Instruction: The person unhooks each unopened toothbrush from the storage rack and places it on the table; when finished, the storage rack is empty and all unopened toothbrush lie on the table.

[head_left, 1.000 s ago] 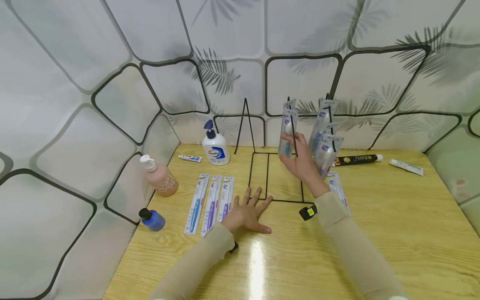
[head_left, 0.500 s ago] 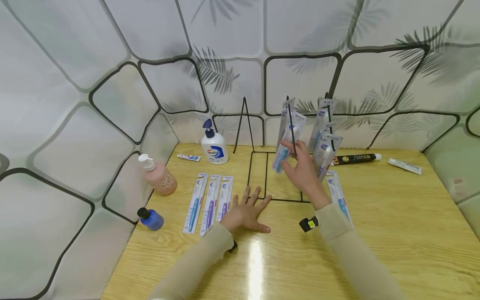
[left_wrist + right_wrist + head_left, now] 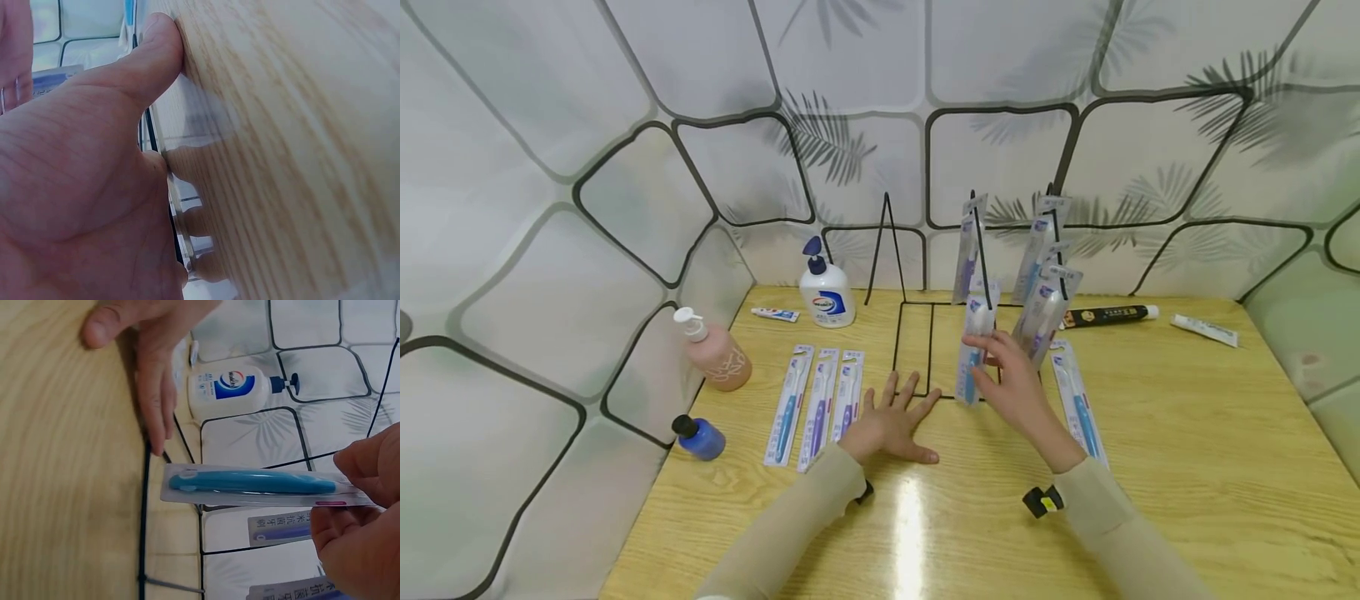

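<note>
My right hand (image 3: 1018, 396) pinches a packaged toothbrush (image 3: 974, 354) with a blue handle, upright over the front of a black wire rack (image 3: 931, 350). The pack's top overlaps the lower front end of the middle prong in the head view. In the right wrist view, thumb and fingers grip the pack near its middle. Behind it, a purple toothbrush pack (image 3: 967, 258) hangs on that prong. Several more packs (image 3: 1049, 308) hang on the right prong; the left prong (image 3: 880, 250) bears none. My left hand (image 3: 891, 429) rests spread on the table, fingertips at the rack's front bar.
Three toothbrush packs (image 3: 818, 408) lie left of my left hand, one (image 3: 1078, 404) right of the rack. A white pump bottle (image 3: 827, 296), pink pump bottle (image 3: 718, 358), blue bottle (image 3: 702, 439) and small tube (image 3: 775, 314) stand or lie left. Black (image 3: 1108, 316) and white tubes (image 3: 1205, 330) lie right.
My right hand has drawn the blue toothbrush pack forward and down along the middle prong, away from the purple pack behind. My left hand has stayed in place.
</note>
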The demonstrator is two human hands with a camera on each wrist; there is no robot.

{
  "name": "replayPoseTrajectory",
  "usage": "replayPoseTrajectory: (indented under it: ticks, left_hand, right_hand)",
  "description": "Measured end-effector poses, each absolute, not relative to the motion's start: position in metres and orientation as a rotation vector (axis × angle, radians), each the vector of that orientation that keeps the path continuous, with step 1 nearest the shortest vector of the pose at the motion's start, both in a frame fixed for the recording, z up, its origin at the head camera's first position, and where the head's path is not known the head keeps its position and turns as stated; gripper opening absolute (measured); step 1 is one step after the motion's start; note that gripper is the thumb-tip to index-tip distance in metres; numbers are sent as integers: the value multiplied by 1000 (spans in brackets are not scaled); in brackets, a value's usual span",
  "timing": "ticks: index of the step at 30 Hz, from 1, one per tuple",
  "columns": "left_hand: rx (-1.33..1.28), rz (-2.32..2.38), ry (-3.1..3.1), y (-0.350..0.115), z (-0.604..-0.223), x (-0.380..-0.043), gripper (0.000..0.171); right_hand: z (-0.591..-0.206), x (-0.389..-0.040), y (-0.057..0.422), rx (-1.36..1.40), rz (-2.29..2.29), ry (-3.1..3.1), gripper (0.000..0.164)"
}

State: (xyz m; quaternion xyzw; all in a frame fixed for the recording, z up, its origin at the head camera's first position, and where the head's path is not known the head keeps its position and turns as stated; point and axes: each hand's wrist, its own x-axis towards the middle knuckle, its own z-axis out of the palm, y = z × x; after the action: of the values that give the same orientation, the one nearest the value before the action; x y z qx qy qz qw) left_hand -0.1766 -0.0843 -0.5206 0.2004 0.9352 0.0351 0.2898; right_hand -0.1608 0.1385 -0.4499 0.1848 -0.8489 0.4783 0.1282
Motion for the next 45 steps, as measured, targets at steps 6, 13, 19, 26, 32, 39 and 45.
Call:
replayPoseTrajectory:
  ticks: [6,13,19,26,32,39,45]
  left_hand:
    - [538,98,2491,-85,-511,-173,111]
    - [575,130,2512,-86,-503,-167,110]
    - [601,113,2532,-85,-503,-167,110]
    - [593,115,2526,-84,-501,-167,110]
    - [590,104,2522,-84,-502,-168,109]
    - [571,122,2506,-86,-507,-171,110]
    - [577,126,2512,-86,-512,-172,110]
  right_hand:
    - [-455,-140,153,448,1262,-2525,31]
    - [-456,-112,186,540,1240,-2443,29]
    - [-451,-96,223,545,1301,-2417,33]
    - [-456,-100,270,397,1251,-2515,27]
    - [-463,-120,306,202,1174,-2664,14]
    - [-476,-160,331,54,1161,-2943,21]
    - [-485,-187,336,81,1234,-3113,25]
